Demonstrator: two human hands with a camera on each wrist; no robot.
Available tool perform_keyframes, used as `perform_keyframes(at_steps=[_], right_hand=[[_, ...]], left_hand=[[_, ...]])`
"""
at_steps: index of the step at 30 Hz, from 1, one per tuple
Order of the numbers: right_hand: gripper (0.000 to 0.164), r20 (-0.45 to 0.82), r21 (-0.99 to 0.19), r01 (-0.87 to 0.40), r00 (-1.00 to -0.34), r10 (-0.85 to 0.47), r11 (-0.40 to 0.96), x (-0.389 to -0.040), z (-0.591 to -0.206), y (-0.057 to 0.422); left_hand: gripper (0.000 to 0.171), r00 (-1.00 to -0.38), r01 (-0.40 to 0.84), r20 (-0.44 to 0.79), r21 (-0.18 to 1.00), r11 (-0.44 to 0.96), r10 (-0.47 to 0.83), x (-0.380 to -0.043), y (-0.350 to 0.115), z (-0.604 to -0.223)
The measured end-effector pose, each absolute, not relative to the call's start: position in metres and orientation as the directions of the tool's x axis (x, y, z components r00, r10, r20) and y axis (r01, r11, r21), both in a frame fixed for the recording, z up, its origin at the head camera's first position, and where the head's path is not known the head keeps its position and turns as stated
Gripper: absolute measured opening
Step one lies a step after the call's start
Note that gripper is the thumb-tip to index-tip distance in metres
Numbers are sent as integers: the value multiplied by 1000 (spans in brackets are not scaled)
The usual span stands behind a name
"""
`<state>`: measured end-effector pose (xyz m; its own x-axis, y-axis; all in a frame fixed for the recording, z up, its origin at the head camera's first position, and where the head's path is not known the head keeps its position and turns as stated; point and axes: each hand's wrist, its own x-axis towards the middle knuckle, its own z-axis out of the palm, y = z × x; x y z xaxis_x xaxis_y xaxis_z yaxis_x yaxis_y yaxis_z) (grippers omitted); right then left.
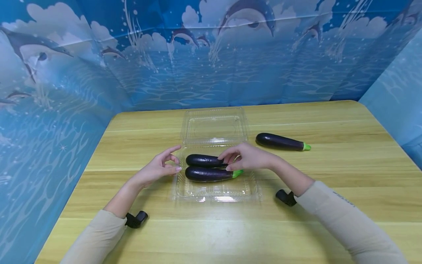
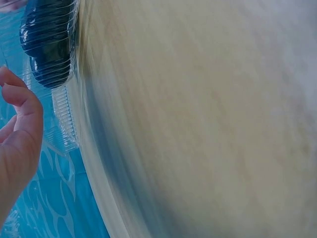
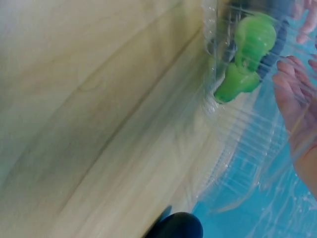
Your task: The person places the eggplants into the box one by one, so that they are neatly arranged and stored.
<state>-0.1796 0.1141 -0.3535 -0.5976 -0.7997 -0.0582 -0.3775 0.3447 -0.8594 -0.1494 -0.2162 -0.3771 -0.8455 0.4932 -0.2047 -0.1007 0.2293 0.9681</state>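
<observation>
An open clear plastic clamshell lies mid-table, its tray [image 1: 215, 198] towards me and its lid [image 1: 214, 126] folded back. Two dark purple eggplants lie side by side in the tray, the far one [image 1: 202, 160] and the near one [image 1: 207, 174]. My right hand [image 1: 226, 163] arches over their right ends, fingertips touching the far eggplant. The right wrist view shows both green stems [image 3: 255, 34] ungripped, with my fingers [image 3: 297, 99] beside them. My left hand [image 1: 176, 159] hovers at the tray's left edge, fingers relaxed and holding nothing. The left wrist view shows the eggplants' round ends [image 2: 47, 44] through the ribbed tray wall [image 2: 64, 114].
A third eggplant [image 1: 280, 142] with a green stem lies on the wooden table [image 1: 329, 172] to the right of the lid. Blue dolphin-print walls [image 1: 230, 66] enclose the table at the back and both sides. Black camera mounts [image 1: 136, 219] sit under both wrists.
</observation>
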Motion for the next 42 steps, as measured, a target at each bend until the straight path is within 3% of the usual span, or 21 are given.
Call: perform_keyframes(at_steps=[10,42], right_hand=[[40,-35,-898,-316,-643,-765,307,-179,-344,127],[43,-68,-916,-171,-824,-562,362,-174,-326,199]], left_hand=[[77,-848,-96,-200,969,228,491,-149,-216,-377],[76,-843,-106,-204,970,218,497,-149,-216,-376]])
